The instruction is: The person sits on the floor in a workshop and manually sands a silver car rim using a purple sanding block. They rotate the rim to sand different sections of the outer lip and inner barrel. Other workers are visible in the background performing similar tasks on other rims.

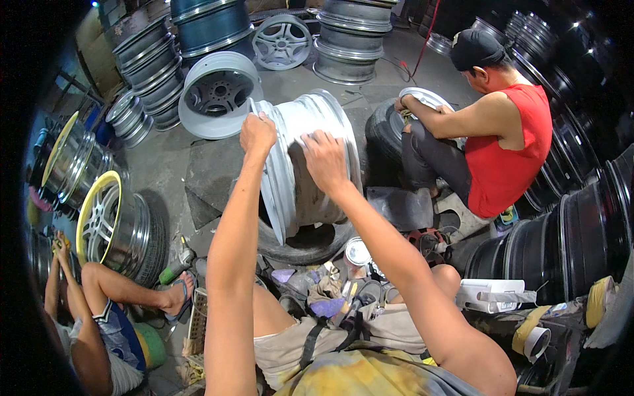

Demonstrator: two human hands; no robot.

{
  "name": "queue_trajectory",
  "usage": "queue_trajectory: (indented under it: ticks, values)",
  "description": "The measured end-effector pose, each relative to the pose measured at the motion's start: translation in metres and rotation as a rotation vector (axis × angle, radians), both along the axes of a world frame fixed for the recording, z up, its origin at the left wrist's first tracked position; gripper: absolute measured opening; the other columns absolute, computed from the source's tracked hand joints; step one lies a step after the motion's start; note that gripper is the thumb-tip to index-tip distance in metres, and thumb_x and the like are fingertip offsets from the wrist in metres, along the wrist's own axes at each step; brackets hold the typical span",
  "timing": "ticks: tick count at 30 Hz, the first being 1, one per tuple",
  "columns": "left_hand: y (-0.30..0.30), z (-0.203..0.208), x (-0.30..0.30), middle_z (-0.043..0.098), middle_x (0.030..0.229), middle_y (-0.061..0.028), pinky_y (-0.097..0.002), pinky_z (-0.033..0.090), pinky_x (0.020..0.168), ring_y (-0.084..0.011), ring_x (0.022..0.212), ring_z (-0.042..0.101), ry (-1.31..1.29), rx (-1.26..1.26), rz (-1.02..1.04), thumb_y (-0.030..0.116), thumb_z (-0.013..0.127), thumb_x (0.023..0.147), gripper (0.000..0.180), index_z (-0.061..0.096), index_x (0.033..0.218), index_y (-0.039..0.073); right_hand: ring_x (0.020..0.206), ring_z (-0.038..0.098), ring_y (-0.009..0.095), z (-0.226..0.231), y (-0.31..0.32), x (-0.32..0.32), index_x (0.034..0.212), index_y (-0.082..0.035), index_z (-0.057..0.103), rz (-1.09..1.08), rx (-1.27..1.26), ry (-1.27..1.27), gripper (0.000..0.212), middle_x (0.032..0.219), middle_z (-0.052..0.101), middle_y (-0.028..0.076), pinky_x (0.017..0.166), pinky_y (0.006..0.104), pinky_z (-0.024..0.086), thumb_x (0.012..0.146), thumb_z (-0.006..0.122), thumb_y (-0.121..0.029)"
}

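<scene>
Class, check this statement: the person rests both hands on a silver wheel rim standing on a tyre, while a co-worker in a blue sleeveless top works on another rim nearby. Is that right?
One detail is wrong: the head view shows the co-worker's sleeveless top is red, not blue. The left hand and right hand do rest on the silver wheel rim standing on the tyre.

Grey concrete floor (165,165), stained, w/ dark mat (211,171) laid at centre. Stacked steel rims (347,39) at 12 o'clock, more stacks (148,72) at 10. Black rims (581,244) at 3. Dim at edges, brighter mid-floor.
</scene>
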State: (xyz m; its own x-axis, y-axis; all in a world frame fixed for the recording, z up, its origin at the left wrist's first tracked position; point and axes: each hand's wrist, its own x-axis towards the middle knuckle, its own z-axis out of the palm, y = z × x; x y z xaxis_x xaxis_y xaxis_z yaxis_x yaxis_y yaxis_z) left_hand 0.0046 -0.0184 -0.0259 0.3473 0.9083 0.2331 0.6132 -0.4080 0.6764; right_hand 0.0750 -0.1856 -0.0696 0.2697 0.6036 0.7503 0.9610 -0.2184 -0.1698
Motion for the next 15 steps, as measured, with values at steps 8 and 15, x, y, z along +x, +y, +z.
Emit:
queue_trajectory:
  ticks: [8,15]
  values:
    - [0.006,-0.002,-0.008,0.067,0.111,-0.0289,-0.0534,0.048,0.093,-0.0464,0.107,0.063,-0.013,0.004,0.038,0.036,0.048,0.099,0.043,0.064,0.107,-0.003,0.091,0.059,0.027,-0.016,-0.038,-0.022,0.107,-0.005,0.071,0.102,-0.023,0.125,0.021,0.094,0.062,0.009,0.081,0.0410,0.041,0.089,0.064,-0.014]
    - [-0.004,0.000,-0.006,0.068,0.110,-0.0294,-0.0534,0.049,0.092,-0.0468,0.107,0.064,-0.044,0.007,0.033,0.037,0.049,0.098,0.045,0.066,0.107,-0.004,0.066,0.044,0.008,-0.018,-0.122,0.012,0.101,-0.005,0.067,0.391,0.373,1.594,0.025,0.072,0.049,-0.003,0.063,0.0269,0.035,0.103,0.058,-0.027]
